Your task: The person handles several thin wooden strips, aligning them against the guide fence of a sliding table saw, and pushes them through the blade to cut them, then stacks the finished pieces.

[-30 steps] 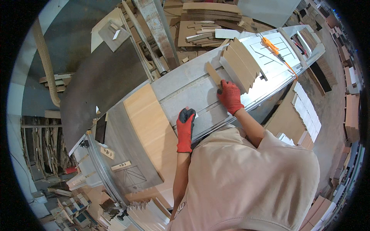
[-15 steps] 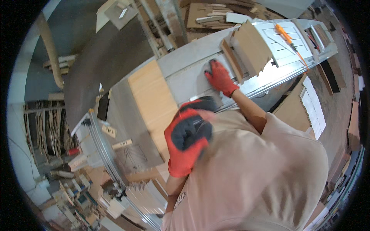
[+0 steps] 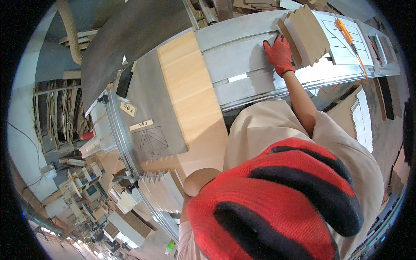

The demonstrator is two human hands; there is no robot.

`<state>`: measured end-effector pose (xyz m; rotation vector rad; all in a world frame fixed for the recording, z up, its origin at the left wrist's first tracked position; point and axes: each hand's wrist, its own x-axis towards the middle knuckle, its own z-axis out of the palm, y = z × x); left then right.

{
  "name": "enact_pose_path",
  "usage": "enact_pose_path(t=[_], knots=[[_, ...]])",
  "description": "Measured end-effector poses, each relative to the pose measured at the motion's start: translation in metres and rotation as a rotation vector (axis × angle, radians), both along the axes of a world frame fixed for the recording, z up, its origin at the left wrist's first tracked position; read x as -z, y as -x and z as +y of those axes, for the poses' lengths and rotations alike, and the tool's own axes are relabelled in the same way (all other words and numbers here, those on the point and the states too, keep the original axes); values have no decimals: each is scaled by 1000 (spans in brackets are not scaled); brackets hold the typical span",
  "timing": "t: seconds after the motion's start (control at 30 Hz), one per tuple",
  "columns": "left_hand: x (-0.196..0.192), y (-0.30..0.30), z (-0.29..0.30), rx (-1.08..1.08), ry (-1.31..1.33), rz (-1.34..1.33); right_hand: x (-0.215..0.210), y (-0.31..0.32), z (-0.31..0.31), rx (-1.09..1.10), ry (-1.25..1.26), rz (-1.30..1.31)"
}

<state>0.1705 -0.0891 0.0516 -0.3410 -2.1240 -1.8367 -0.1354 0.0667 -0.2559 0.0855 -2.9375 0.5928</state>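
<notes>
My left hand [image 3: 264,195], in a red knit glove with black-coated fingers, is raised close in front of my chest. Its fingers stretch to the right, loosely bent, and no object shows in it; its palm is hidden. At the far right, my right hand [image 3: 279,55], gloved alike, rests open on the grey metal table [image 3: 238,47] with fingers spread. It lies against the near left side of a stack of brown boards [image 3: 308,34] with jagged ends. A long pale wood board [image 3: 186,78] lies across the table to the left.
An orange tool [image 3: 344,30] with an orange hose lies on a white panel [image 3: 331,32] at the far right. Small labelled wood pieces [image 3: 128,108] sit on a grey panel [image 3: 151,86]. A metal rail [image 3: 119,130] runs along the left, with several upright boards [image 3: 158,190] below it.
My left hand has come up from waist level toward the camera, and its fingers have straightened. The view has shifted. My right hand stays on the table beside the stack.
</notes>
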Motion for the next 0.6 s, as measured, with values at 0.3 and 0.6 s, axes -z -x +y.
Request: enact_pose_path(t=[0.3, 0.6], knots=[[-2, -6, 6, -21, 28, 17, -17, -43, -51, -244, 242, 126], [0, -6, 14, -14, 42, 31, -30, -127, -101, -996, 281, 55]])
